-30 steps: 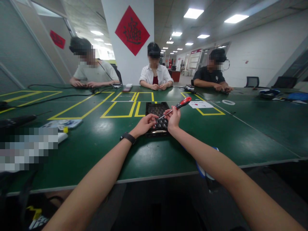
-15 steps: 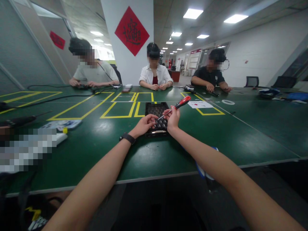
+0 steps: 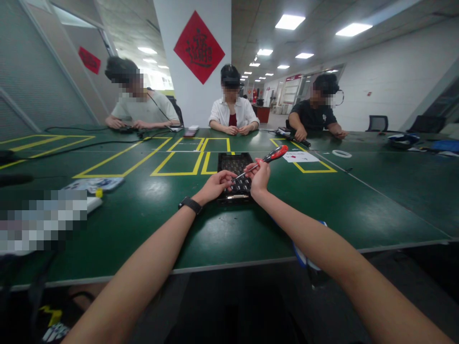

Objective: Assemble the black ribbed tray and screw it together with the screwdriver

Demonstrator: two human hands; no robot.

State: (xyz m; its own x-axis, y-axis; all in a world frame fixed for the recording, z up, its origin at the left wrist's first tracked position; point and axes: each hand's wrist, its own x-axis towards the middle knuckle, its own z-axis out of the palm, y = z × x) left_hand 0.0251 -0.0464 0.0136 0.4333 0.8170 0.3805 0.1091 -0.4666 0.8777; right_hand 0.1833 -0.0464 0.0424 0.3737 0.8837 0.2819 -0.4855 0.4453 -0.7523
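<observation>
My right hand (image 3: 261,175) is closed round a screwdriver (image 3: 275,153) with a red and black handle. Its thin metal shaft slants down to the left, toward the fingertips of my left hand (image 3: 219,184). Those fingertips are pinched together at the shaft's tip; whatever they hold is too small to make out. Under both hands a black tray-like case (image 3: 234,160) lies on the green table (image 3: 229,239), with rows of small shiny pieces inside. My hands cover part of it.
Three people sit across the table, their hands on small objects. A white sheet (image 3: 301,156) and a white ring (image 3: 342,154) lie to the right. Yellow tape rectangles (image 3: 175,174) mark the tabletop. A flat patterned packet (image 3: 96,184) lies on the left, and black cables (image 3: 82,144) cross the back.
My hands and the screwdriver keep nearly the same pose over the case. At the left edge, a dark drill-like tool has mostly slid out of view. The whole view has shifted slightly.
</observation>
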